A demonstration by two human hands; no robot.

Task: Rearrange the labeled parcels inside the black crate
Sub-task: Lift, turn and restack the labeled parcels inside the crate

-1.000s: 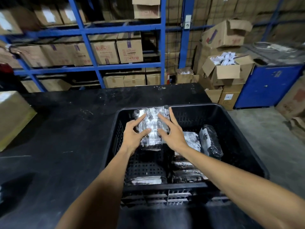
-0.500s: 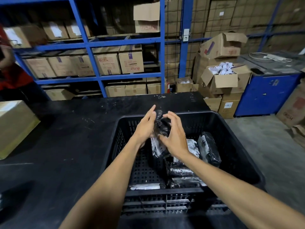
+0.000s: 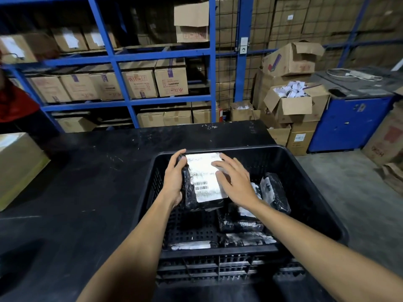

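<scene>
A black plastic crate (image 3: 305,171) sits on a black table. Inside it, at the far left, I hold a black-wrapped parcel (image 3: 202,182) with its white barcode label facing up. My left hand (image 3: 174,177) grips the parcel's left edge. Fingers spread, my right hand (image 3: 235,182) lies flat on the label's right side. More black parcels lie in the crate: one on edge at the right (image 3: 275,192), one under my right wrist (image 3: 237,223), and two flat along the near wall (image 3: 246,239) (image 3: 189,245).
The black table (image 3: 87,192) extends left, with a cardboard box (image 3: 19,166) at its left edge. Blue shelving (image 3: 117,62) with cartons stands behind. Open cartons (image 3: 292,105) and a blue cabinet (image 3: 349,123) stand at the right. A person in red (image 3: 13,105) is at the far left.
The parcel was turned from wrapped side up, through an on-edge position, to label side up. My left hand shifted to its left edge and my right hand flattened on top.
</scene>
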